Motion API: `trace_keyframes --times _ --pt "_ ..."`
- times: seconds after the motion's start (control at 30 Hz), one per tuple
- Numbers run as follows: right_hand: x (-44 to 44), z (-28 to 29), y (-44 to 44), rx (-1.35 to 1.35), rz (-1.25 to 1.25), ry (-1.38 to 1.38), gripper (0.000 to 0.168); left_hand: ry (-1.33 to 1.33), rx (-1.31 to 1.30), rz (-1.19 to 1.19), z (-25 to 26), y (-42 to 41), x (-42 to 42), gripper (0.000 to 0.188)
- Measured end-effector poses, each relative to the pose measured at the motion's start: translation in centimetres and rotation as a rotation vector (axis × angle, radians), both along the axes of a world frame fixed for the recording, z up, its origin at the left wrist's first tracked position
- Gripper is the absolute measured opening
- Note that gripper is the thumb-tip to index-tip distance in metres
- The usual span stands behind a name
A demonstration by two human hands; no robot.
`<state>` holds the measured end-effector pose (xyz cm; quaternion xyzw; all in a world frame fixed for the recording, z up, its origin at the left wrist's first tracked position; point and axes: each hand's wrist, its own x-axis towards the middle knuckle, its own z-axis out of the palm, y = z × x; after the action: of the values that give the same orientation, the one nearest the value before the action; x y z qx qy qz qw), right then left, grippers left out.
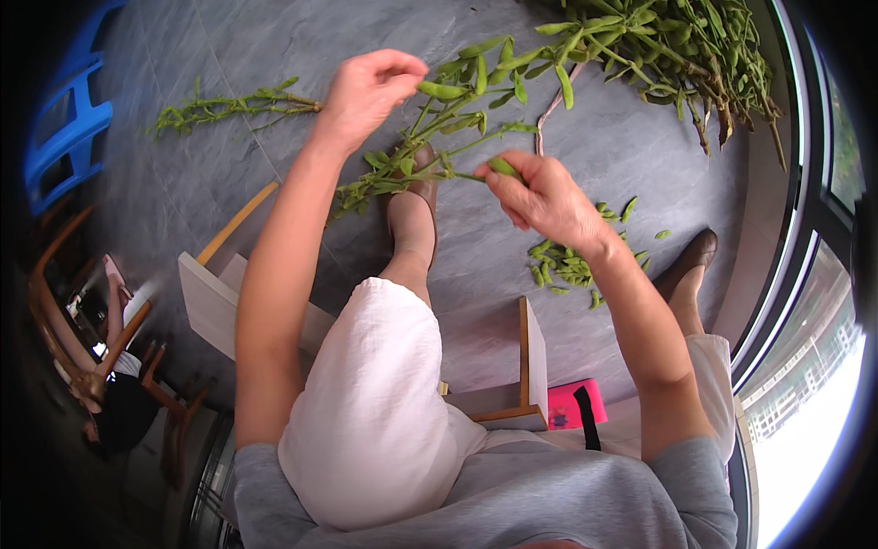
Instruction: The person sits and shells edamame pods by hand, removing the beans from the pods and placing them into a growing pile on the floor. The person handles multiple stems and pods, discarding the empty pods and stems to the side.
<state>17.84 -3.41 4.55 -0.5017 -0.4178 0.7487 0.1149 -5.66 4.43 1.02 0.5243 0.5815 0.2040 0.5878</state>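
Observation:
A leafless soybean plant [411,147], hung with green pods, stretches between my hands above my brown shoe. My left hand [370,96] pinches it at its upper side, fingertips beside a plump pod [442,90]; the exact grip is hidden behind the fingers. Lower and to the right, my right hand [538,195] has a green pod [505,169] between thumb and fingers, and its fingertips touch a thin side stem [468,177]. Below that hand, loose picked pods [566,264] lie scattered on the grey tile floor, partly covered by my forearm.
A heap of soybean plants [658,48] lies at upper right, near a pinkish cord [549,113]. One stripped plant [233,110] rests at left. Wooden stool parts [206,295], a pink item [576,405] and a blue plastic stool [75,130] surround me. Another person [127,405] sits at far left.

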Motion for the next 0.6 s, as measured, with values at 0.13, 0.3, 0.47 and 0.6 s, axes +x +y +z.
trace_keyframes --times 0.13,0.3,0.47,0.6 --pt "0.2 0.9 -2.1 -0.128 0.041 0.037 0.024 0.287 0.215 -0.233 -2.1 0.6 2.7 0.029" --pt "-1.1 0.9 -5.3 0.015 0.202 0.131 0.018 0.091 -0.174 -0.17 -3.9 2.1 2.4 0.032" --pt "-2.8 -4.5 -11.2 0.483 0.507 -0.278 0.014 0.194 -0.027 -0.043 -3.3 2.1 2.0 0.023" --pt "-1.7 -11.0 -14.7 0.443 0.597 -0.457 0.015 -0.019 -0.138 0.146 -2.3 1.7 0.9 0.018"
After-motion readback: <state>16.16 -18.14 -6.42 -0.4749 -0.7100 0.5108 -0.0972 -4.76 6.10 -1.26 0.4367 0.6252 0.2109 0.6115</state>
